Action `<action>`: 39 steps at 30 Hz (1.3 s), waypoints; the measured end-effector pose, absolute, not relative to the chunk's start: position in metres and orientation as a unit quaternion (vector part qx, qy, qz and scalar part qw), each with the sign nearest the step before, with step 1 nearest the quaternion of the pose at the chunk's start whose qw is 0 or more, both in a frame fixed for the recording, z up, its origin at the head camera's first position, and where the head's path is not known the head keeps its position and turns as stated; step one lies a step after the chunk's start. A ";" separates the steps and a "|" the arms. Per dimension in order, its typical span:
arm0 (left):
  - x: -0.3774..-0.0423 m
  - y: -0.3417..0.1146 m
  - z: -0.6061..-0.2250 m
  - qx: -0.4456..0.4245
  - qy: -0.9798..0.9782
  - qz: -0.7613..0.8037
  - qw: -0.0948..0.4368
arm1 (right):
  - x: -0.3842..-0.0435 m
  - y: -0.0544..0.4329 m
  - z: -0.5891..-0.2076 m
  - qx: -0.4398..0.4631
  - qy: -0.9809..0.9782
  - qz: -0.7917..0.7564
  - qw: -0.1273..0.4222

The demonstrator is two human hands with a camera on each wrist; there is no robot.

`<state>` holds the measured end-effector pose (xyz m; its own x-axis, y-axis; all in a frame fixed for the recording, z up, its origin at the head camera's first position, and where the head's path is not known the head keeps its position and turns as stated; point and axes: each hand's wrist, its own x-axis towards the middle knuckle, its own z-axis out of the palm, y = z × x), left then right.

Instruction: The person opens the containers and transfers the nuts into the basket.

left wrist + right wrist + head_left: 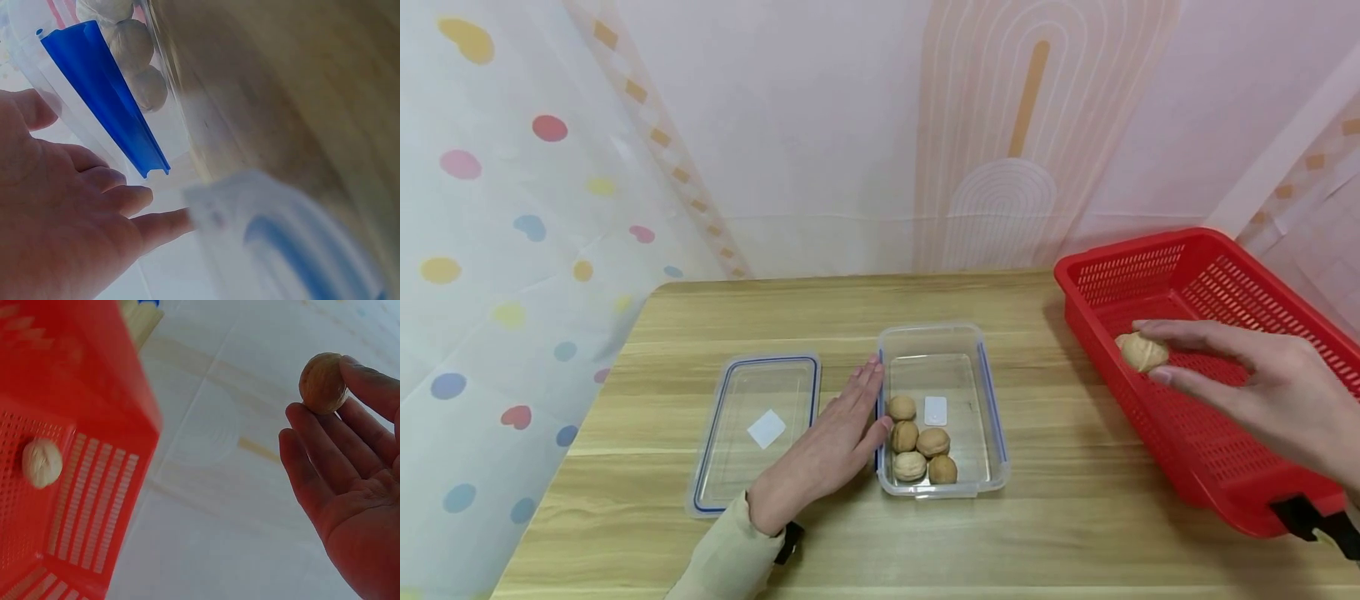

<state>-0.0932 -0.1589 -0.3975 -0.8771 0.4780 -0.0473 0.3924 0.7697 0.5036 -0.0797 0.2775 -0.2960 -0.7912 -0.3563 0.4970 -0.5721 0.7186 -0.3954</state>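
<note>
My right hand (1270, 387) pinches a walnut (1145, 353) between thumb and fingertips, above the near-left side of the red plastic basket (1157, 446). In the right wrist view another walnut (42, 462) lies inside that basket. My left hand (831, 446) rests with straight fingers along the left side of a clear plastic container (966, 367), touching its edge. Several walnuts (933, 442) sit in the container's near-left part, beside a small white label (936, 411). A blue side clip (103, 94) of the container shows close to my left fingers in the left wrist view.
Left of the container, the clear lid (737, 425) with a blue seal and a white sticker (766, 428) lies flat on the wooden table (1037, 542). A patterned cloth backdrop (820, 125) hangs behind the table's far edge.
</note>
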 end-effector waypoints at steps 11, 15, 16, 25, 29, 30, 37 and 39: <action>-0.093 -0.159 -0.398 0.231 0.938 0.244 0.082 | -0.103 0.307 -0.305 0.171 -0.919 0.321 0.151; -0.093 -0.159 -0.398 0.231 0.939 0.243 0.082 | -0.114 0.318 -0.308 0.143 -0.929 0.319 0.122; -0.093 -0.159 -0.398 0.230 0.939 0.244 0.082 | -0.116 0.320 -0.309 0.139 -0.931 0.319 0.114; -0.092 -0.158 -0.399 0.228 0.938 0.245 0.087 | -0.138 0.332 -0.318 0.122 -0.949 0.284 0.056; -0.092 -0.157 -0.399 0.228 0.938 0.246 0.085 | -0.148 0.337 -0.322 0.105 -0.957 0.267 0.027; -0.092 -0.157 -0.399 0.228 0.938 0.246 0.085 | -0.151 0.338 -0.323 0.099 -0.959 0.265 0.021; -0.092 -0.157 -0.398 0.226 0.938 0.248 0.082 | -0.165 0.347 -0.329 0.085 -0.962 0.260 -0.013; -0.092 -0.157 -0.398 0.225 0.939 0.247 0.083 | -0.168 0.349 -0.330 0.082 -0.962 0.261 -0.021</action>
